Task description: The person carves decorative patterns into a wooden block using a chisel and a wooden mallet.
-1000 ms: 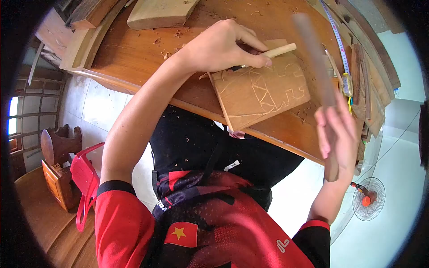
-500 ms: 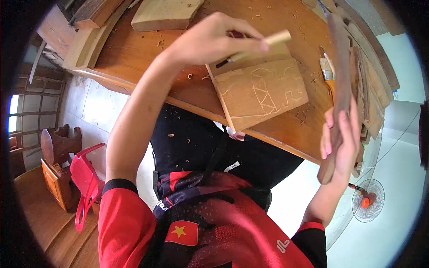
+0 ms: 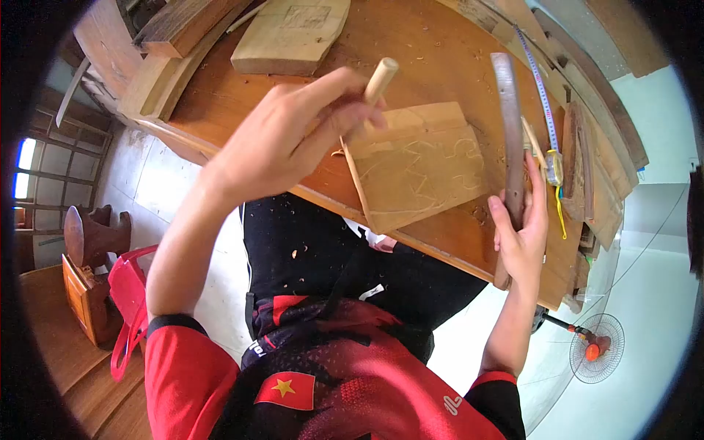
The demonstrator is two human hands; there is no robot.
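Observation:
A carving chisel with a pale round wooden handle (image 3: 381, 79) is gripped in my left hand (image 3: 293, 132), its handle end pointing up; the blade is hidden behind the fingers. My left hand is above the near-left corner of a wooden board (image 3: 418, 169) with zigzag and curved lines carved in its face. That board lies tilted at the table edge. To its right, my right hand (image 3: 522, 235) is wrapped round a long dark wooden bar (image 3: 510, 125), held roughly upright in view and apart from the board.
The brown wooden table (image 3: 411, 44) has scattered shavings. A second thick board (image 3: 290, 37) with pencil lines lies at the back left. A tape measure (image 3: 554, 169) is pulled out at the right beside stacked planks (image 3: 579, 158). A red chair (image 3: 132, 286) and a fan (image 3: 595, 348) stand beyond.
My left hand has come down and nearer, turning the chisel handle more upright. My right hand and the dark bar have shifted left. The view has moved, showing the tape measure.

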